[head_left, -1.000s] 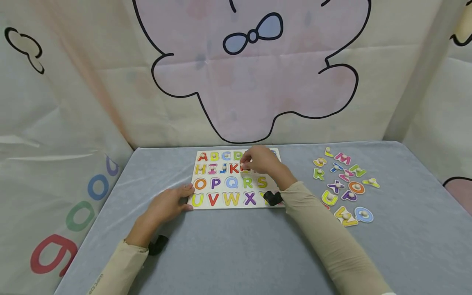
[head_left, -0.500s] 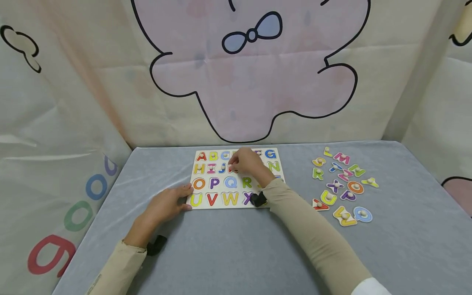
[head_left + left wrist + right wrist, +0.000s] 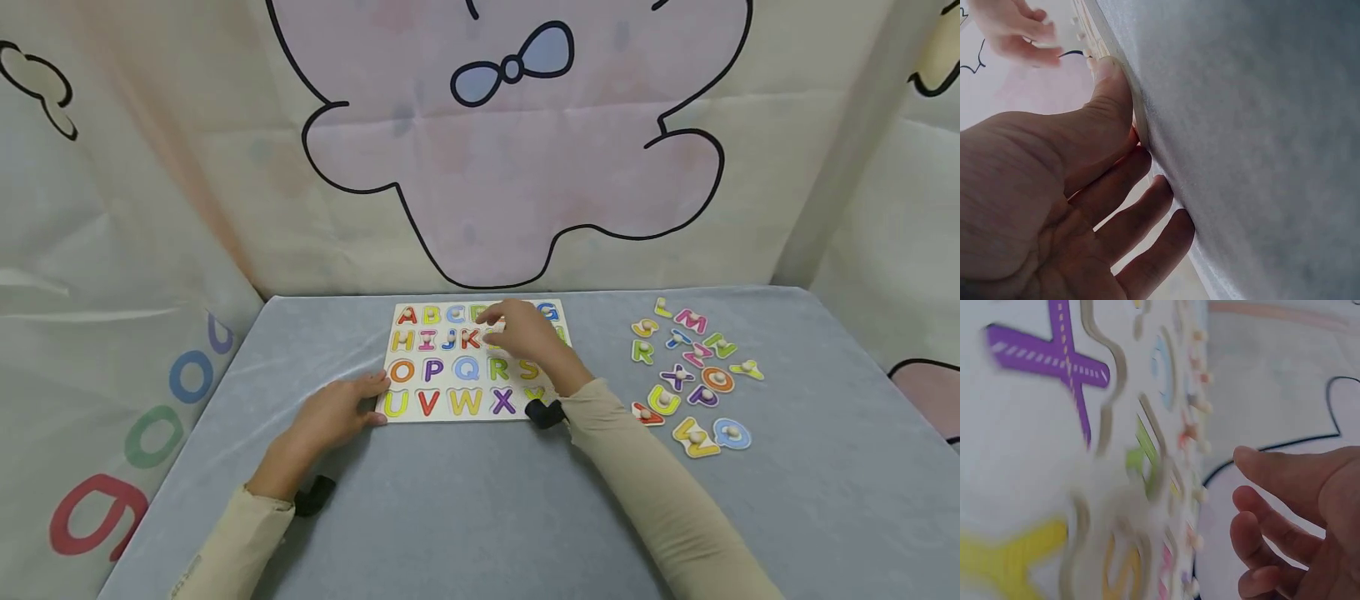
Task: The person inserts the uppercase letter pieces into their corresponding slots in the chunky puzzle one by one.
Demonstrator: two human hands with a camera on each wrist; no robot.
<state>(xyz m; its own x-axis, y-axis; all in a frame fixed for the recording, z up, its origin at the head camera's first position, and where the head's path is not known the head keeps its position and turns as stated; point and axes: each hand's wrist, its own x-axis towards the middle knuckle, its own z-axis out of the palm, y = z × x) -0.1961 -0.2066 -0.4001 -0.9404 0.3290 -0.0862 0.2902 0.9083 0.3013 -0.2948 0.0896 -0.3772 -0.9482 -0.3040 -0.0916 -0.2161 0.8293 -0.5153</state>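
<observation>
A white alphabet puzzle board (image 3: 411, 419) lies flat at the back of the table. My left hand (image 3: 333, 412) holds its near left corner; in the left wrist view the thumb (image 3: 1110, 94) touches the board's edge and the index fingertip is beside the corner. My right hand (image 3: 525, 337) hovers over the board's upper right part. Its thumb (image 3: 1272, 475) and fingers are apart, with nothing between them in the right wrist view. Just left of it, a red letter K piece (image 3: 470, 338) with a knob sits in its slot. The hand hides several letters beyond.
Loose knobbed letter pieces are scattered right of the board, including a blue Q (image 3: 732, 433), a yellow W (image 3: 696, 438), an orange O (image 3: 717, 380) and a pink M (image 3: 690, 320). A grey cloth (image 3: 465, 508) covers the table. A printed curtain (image 3: 480, 183) stands behind.
My right hand moved left to the K slot with the red K, let go of it there, then drew back right with its fingers spread. The left hand stayed at the corner.
</observation>
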